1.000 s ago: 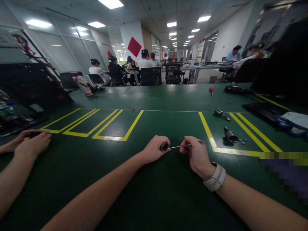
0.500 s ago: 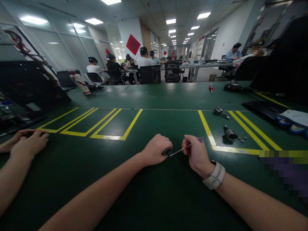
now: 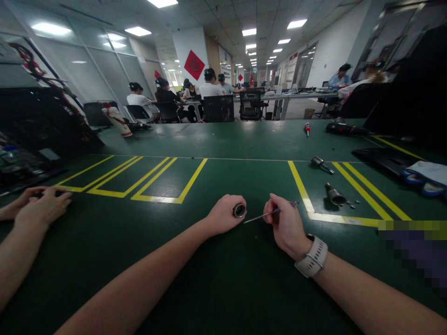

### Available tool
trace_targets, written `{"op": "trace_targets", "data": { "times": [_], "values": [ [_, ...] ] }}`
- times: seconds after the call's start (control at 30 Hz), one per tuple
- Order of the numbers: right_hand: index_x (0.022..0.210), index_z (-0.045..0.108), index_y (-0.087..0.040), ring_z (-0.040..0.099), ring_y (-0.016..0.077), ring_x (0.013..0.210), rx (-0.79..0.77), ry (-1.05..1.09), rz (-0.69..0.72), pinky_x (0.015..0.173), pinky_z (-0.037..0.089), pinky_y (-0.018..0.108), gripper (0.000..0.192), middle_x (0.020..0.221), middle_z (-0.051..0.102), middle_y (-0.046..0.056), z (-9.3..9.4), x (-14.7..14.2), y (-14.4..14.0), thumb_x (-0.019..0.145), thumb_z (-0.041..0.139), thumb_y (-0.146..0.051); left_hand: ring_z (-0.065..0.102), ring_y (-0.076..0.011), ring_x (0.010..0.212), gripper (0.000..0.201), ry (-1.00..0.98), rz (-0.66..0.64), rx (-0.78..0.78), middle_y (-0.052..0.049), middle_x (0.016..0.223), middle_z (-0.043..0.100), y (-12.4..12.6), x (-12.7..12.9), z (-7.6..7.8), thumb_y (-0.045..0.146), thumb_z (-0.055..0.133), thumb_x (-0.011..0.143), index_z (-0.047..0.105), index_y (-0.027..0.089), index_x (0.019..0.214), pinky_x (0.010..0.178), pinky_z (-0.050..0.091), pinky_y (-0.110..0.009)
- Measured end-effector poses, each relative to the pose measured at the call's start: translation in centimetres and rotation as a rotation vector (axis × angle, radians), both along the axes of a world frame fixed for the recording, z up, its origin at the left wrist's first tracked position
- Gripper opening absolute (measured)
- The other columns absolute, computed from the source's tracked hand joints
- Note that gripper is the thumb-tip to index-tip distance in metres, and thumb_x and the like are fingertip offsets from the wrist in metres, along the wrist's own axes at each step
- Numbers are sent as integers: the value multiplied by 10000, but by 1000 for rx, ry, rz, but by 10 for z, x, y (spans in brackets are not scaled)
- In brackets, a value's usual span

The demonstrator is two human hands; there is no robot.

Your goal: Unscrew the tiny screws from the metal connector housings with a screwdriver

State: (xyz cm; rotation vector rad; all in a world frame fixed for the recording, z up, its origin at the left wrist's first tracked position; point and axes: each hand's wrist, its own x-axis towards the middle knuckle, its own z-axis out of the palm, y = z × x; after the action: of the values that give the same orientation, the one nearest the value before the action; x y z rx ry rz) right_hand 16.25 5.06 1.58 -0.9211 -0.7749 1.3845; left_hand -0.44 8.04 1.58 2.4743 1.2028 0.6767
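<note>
Resting on the green table (image 3: 223, 139), the left hand (image 3: 225, 215) is wrapped around a small round metal part (image 3: 239, 211), open end turned toward the camera. A thin screwdriver (image 3: 268, 214) is pinched in the right hand (image 3: 284, 223), its tip hanging just right of the part, not quite touching. A tiny screw (image 3: 256, 237) can be spotted on the mat just below that tip. Right of the screwdriver, past the yellow line (image 3: 300, 188), a metal cylinder (image 3: 334, 195) is parked with a few loose bits (image 3: 352, 203) beside it. Way off left of the part, another person's hands (image 3: 42, 204) are laid on the table edge.
</note>
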Motion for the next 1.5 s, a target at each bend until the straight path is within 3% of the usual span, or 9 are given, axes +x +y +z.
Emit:
{"op": "trace_targets", "data": {
  "times": [0.1,0.23,0.57,0.7,0.93,1.03,1.17,1.3,1.5],
  "values": [
    [562,566,-194,462,120,473,53,12,18,493,357,264,293,509,524,-18,1,1,-2,782,539,-385,513,-118,617,77,-34,45,-1,27,678,579,2,0,1,208,592,720,528,175,745,661,397,-266],
    [615,591,-199,526,148,593,199,-292,6,603,398,290,336,590,578,2,6,0,-10,857,467,-395,512,-117,608,77,-10,27,0,35,650,563,1,1,3,214,589,732,525,171,725,675,394,-273],
    [623,508,-213,431,148,615,618,-839,-24,627,313,307,251,631,463,-9,11,-7,-30,867,465,-250,529,-139,635,71,70,-19,83,6,662,580,0,3,2,220,543,774,555,161,736,666,368,-281],
    [566,509,-209,442,145,586,489,-747,-38,633,314,310,303,576,472,-17,10,-6,-23,854,483,-299,539,-151,678,77,119,-56,85,-5,693,582,0,3,2,210,525,796,547,156,747,686,365,-290],
    [561,565,-180,490,141,546,54,-135,44,585,372,291,306,534,553,2,3,-2,0,804,527,-362,511,-122,641,132,17,-1,30,30,676,551,1,1,1,252,602,768,522,159,718,680,360,-266],
    [581,576,-178,503,142,572,69,-123,47,600,384,289,307,563,571,5,1,-3,-1,814,524,-372,509,-119,638,129,-14,20,20,36,673,547,2,2,1,247,600,768,521,160,716,682,361,-266],
    [602,576,-190,507,138,617,196,-358,-36,623,378,277,321,590,555,-12,5,-3,-10,854,490,-370,518,-130,657,128,14,56,38,33,681,553,3,2,-2,263,586,780,520,168,726,682,357,-275],
    [583,567,-188,493,131,609,260,-502,2,609,363,269,336,587,537,-19,7,-3,-15,862,488,-359,527,-140,683,77,51,48,70,26,689,555,4,0,-3,197,576,771,518,167,730,671,349,-276],
    [566,588,-180,503,132,560,76,-163,77,597,370,279,320,542,570,-9,2,-4,-5,827,518,-352,519,-130,679,65,2,15,68,24,710,561,0,0,0,199,576,768,527,162,745,686,360,-273]
  ]
}}
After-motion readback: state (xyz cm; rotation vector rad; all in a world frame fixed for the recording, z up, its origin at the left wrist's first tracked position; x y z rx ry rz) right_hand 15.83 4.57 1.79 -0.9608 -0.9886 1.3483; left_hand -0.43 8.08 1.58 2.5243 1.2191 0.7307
